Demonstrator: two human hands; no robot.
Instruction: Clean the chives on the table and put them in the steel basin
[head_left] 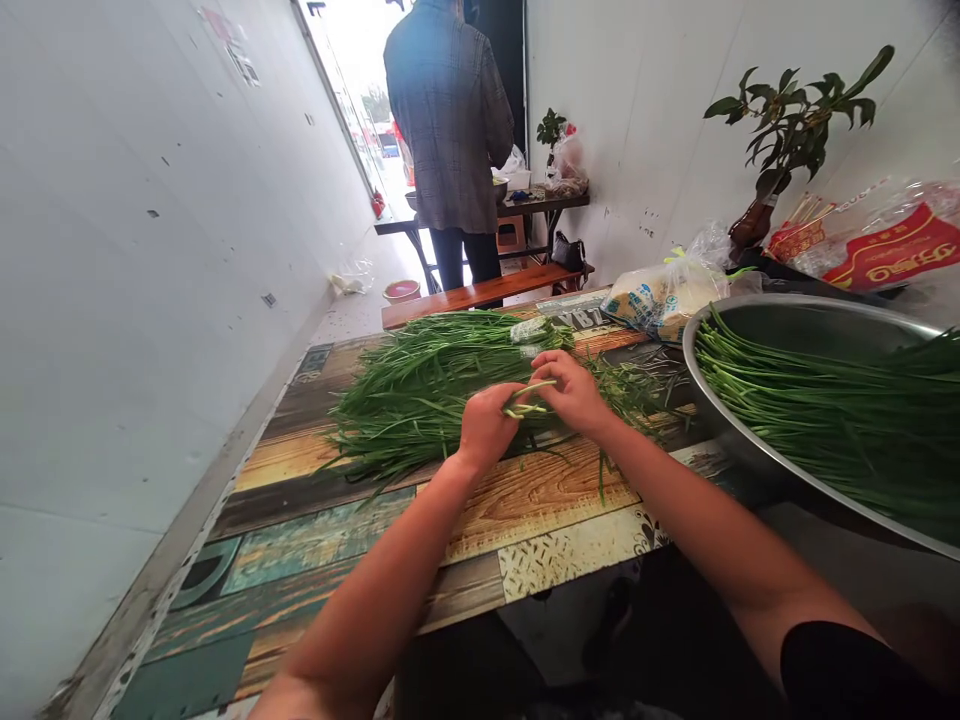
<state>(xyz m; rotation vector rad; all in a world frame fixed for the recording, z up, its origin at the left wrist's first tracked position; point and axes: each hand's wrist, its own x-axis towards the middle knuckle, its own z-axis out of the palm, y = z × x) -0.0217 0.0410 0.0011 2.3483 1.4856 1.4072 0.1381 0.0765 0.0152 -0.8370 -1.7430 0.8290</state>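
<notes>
Long green garlic chives [420, 385] lie in a heap across the patterned table, with pale bound ends toward the right. My left hand [487, 420] is closed around a few chive stalks [531, 400], whose light ends stick out to the right. Close against it, my right hand [574, 392] has its fingertips pinched at those same stalks. Loose trimmings and thin scraps [637, 390] lie just right of my right hand. A large steel bowl [712, 400] at the right holds many more chives, laid lengthwise.
Behind the bowl sit a tied plastic bag [667, 295], a potted plant [772, 170] and red packaging [892, 245]. A wooden bench [480, 290] stands beyond the table. Farther back, a person [450, 130] stands at another table [547, 203]. A white wall [150, 250] runs along the left.
</notes>
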